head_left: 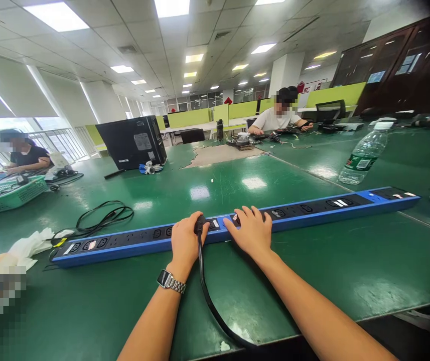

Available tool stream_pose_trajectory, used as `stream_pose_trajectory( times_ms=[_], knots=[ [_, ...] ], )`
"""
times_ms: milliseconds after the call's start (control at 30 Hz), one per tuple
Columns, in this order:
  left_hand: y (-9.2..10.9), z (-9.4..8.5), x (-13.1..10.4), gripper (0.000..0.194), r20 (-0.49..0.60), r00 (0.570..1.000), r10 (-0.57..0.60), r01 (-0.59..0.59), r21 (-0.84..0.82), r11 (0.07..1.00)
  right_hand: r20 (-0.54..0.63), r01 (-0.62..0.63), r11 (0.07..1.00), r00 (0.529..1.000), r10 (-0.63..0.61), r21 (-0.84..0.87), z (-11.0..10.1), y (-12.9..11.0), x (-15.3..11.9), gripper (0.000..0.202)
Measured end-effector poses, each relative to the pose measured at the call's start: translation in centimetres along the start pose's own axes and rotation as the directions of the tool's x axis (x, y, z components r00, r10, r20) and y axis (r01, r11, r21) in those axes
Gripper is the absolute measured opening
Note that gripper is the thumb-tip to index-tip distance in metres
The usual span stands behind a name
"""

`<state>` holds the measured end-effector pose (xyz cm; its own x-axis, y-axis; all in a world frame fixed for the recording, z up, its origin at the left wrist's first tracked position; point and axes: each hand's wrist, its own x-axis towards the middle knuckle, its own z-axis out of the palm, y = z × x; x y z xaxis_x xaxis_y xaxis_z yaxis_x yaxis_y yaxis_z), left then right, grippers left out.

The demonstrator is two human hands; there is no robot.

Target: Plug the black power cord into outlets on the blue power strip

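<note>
A long blue and black power strip (132, 250) lies across the green table, with rows of sockets on its top. My left hand (184, 238), wearing a watch (171, 281) on its wrist, is closed around a black plug (199, 224) near the strip's middle. Whether the plug is seated in a socket cannot be made out. From it a thick black cord (209, 298) runs down over the table's front edge. Just to the right, my right hand (253, 231) rests on the strip with its fingers spread, covering some sockets.
A plastic bottle (365, 153) stands behind the strip's right end. Beyond its left half are a coiled black cable (105, 218) and a black computer case (134, 143). A green basket (22, 195) and a crumpled white bag (30, 248) are at left. Two people sit farther back.
</note>
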<state>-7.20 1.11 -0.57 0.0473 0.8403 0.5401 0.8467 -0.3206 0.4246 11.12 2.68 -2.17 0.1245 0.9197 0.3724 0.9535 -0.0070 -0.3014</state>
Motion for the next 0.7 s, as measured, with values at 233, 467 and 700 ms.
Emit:
stream_pose_trajectory(
  times_ms=[233,467,700],
  knots=[
    [0.8,-0.2,0.1,0.028,0.028,0.999,-0.03,0.03,0.013,0.999,-0.002,0.007,1.0,1.0,-0.007,-0.003,0.2,0.0,0.0,0.058],
    [1.1,-0.4,0.0,0.027,0.014,0.996,-0.09,0.089,0.054,0.995,0.008,0.005,1.0,1.0,-0.005,-0.002,0.1,0.0,0.0,0.058],
    [0.5,0.0,-0.2,0.029,-0.03,0.995,-0.091,0.092,0.045,0.995,0.016,0.005,1.0,1.0,-0.005,0.004,-0.1,0.0,0.0,0.058]
  ],
)
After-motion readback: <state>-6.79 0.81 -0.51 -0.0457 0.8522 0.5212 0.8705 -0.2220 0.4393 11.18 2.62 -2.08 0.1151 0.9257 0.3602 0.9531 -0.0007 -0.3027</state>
